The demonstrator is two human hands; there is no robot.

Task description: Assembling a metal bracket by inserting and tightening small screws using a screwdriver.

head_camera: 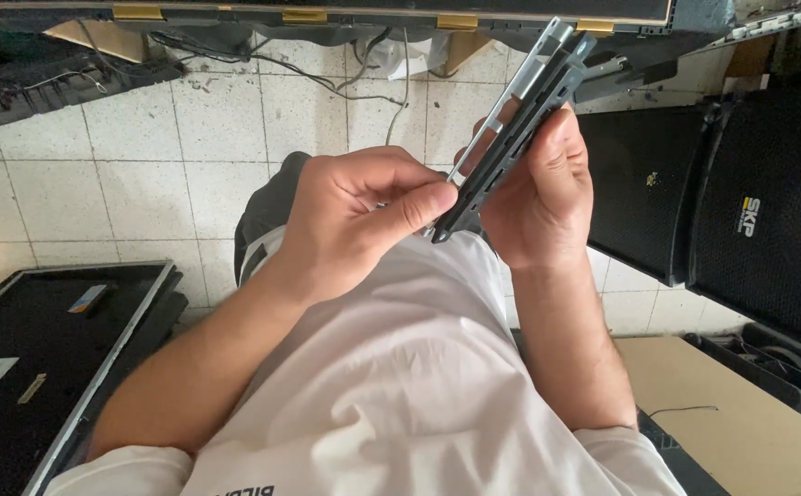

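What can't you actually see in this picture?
Head view:
- Far face of the dark slotted strip: it is seen edge-on.
- Left hand fingertips: curled under the hand.
- Right hand fingers: behind the strip.
- Flat panel on the floor: cut off by the left edge.

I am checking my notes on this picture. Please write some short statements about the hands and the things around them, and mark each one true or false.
1. Both hands hold a long dark part with a grey metal frame. True.
2. The left hand is resting on the floor. False: it pinches the part's lower end.
3. The right hand grips the part from the side. True.
4. The floor is carpeted. False: it has pale tiles.
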